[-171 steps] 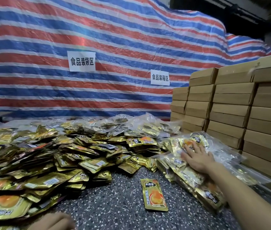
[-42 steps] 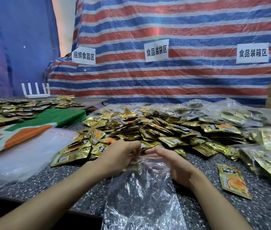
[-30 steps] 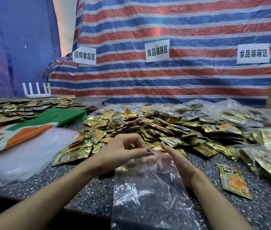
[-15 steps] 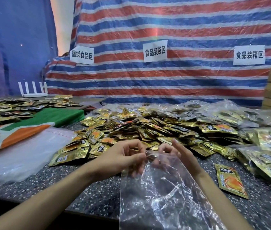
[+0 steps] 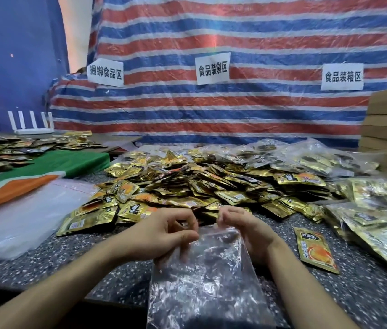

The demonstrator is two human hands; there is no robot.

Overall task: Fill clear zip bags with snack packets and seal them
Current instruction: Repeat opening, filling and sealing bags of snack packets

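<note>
The left hand pinches one side of the clear bag at its top. The right hand pinches the other side, fingers curled. The bag reaches down below both hands, over the table. A pile of gold snack packets lies just past the hands. One lone packet lies right of the right hand.

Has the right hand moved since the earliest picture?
Yes. The right hand lay on the filled bags, right of the lone packet; now it is left of that packet, pinching the mouth of the clear zip bag.
</note>
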